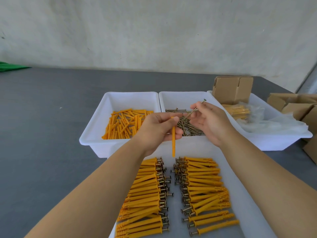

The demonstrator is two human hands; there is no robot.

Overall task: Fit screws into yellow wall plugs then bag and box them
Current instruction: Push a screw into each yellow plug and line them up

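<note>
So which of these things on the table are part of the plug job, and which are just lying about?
Job:
- left hand, gripping yellow plug
- right hand, pinching screw
- plug tub
- screw tub
- finished plugs
- bagged plugs
- cardboard boxes

Lying about:
- green item

Place: you are at a packing bench in a small workshop.
Surface: your grey table (42, 117) meets a bare, scuffed wall (154, 31).
Stock: your white bins (92, 134) hold sorted loose parts.
Packaging: flat cardboard boxes (231, 90) and plastic bags (274, 124) sit beside you.
</note>
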